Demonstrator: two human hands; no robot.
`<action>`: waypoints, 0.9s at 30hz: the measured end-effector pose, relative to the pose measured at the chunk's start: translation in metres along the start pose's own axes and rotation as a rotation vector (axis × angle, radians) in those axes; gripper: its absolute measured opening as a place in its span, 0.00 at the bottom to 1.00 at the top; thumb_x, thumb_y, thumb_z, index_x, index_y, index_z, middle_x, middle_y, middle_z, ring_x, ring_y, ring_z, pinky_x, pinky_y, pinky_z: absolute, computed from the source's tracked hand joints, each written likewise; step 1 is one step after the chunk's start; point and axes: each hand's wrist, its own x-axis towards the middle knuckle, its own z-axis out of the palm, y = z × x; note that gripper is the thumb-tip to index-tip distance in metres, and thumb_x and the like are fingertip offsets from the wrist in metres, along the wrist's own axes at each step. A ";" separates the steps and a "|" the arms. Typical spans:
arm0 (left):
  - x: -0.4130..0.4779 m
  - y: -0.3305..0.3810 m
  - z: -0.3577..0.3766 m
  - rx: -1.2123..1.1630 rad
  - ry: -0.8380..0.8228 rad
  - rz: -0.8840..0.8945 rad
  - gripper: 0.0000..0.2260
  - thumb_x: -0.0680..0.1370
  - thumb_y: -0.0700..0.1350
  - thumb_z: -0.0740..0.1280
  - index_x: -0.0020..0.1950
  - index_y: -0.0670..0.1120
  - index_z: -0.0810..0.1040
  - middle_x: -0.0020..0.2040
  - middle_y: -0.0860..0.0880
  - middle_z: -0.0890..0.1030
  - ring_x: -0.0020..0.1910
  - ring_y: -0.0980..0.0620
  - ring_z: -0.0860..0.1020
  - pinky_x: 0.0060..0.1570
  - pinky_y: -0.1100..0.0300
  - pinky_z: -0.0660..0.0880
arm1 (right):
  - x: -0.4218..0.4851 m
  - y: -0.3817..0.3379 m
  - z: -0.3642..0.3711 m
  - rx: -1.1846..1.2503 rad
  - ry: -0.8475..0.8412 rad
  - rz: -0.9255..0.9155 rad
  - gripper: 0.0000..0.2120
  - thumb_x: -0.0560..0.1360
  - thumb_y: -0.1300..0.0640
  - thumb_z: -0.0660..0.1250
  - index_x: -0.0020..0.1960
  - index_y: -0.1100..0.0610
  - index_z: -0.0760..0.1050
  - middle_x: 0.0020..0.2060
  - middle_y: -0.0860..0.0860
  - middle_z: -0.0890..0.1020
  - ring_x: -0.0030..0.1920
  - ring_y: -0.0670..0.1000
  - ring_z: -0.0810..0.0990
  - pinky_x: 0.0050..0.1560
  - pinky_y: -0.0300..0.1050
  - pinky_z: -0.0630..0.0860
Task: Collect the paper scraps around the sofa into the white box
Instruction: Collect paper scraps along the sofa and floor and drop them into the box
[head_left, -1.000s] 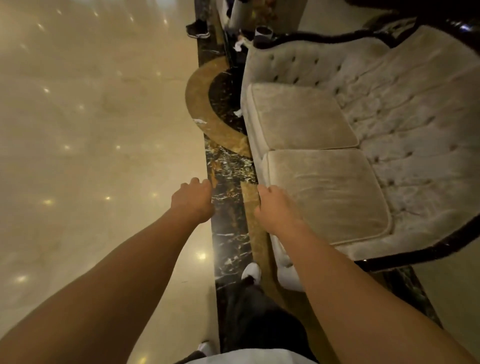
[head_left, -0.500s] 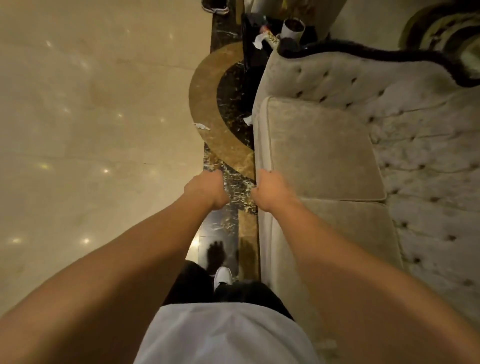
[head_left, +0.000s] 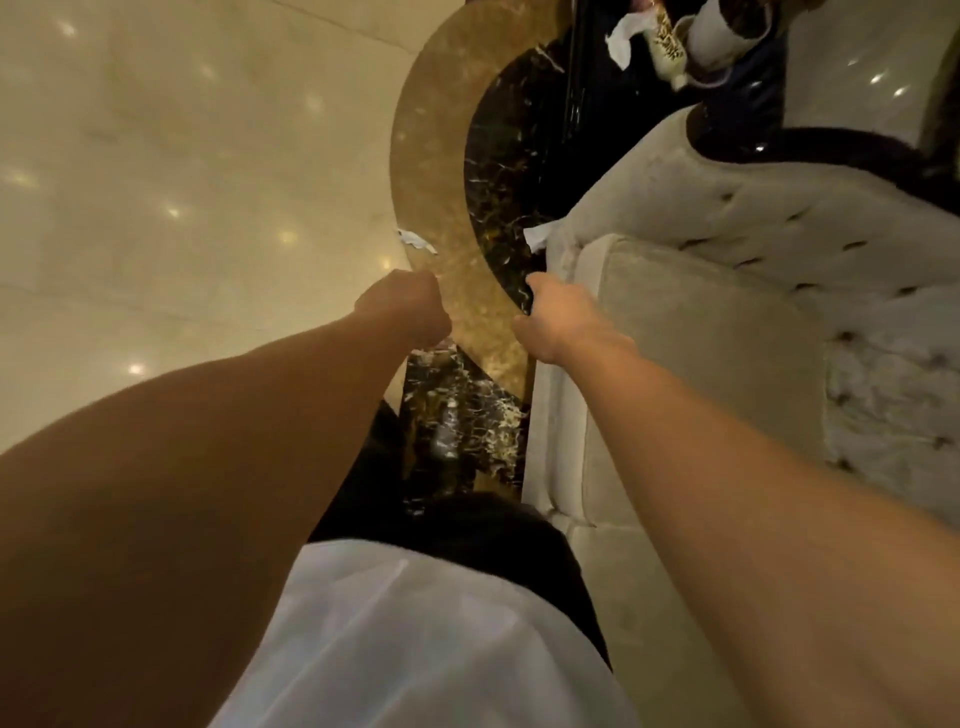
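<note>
A white paper scrap (head_left: 416, 240) lies on the floor (head_left: 182, 171) at the edge of the tan marble arc (head_left: 431, 156), just beyond the left grip (head_left: 410, 309), apart from it. A second scrap (head_left: 537, 237) lies on the dark marble against the sofa (head_left: 727, 291) corner, just beyond the right grip (head_left: 558, 319). The left grip is curled into a fist, nothing visible in it. The right grip hangs loosely curled, fingers downward beside the sofa's front edge, holding nothing I can see. Further ahead, crumpled white paper (head_left: 623, 39) sits on a dark stand beside a pale cup (head_left: 727, 36). No white box shows.
</note>
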 end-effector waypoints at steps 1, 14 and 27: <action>0.025 -0.003 -0.010 0.007 -0.006 -0.022 0.12 0.73 0.44 0.67 0.55 0.43 0.75 0.43 0.47 0.72 0.42 0.47 0.72 0.39 0.55 0.70 | 0.025 -0.005 -0.008 -0.019 -0.016 -0.010 0.23 0.76 0.55 0.60 0.70 0.55 0.64 0.60 0.58 0.75 0.57 0.61 0.75 0.54 0.56 0.76; 0.348 -0.019 0.020 -0.060 -0.023 -0.067 0.19 0.72 0.44 0.66 0.62 0.42 0.74 0.64 0.38 0.74 0.55 0.39 0.76 0.50 0.50 0.76 | 0.377 0.037 0.037 -0.047 -0.082 0.126 0.27 0.78 0.51 0.61 0.75 0.54 0.60 0.68 0.60 0.71 0.66 0.62 0.71 0.59 0.51 0.71; 0.626 -0.049 0.253 -0.231 0.065 -0.522 0.25 0.70 0.45 0.69 0.66 0.45 0.69 0.64 0.38 0.67 0.59 0.33 0.72 0.59 0.43 0.72 | 0.685 0.163 0.204 0.146 -0.147 0.317 0.32 0.77 0.50 0.63 0.77 0.56 0.53 0.71 0.59 0.65 0.67 0.60 0.69 0.58 0.49 0.70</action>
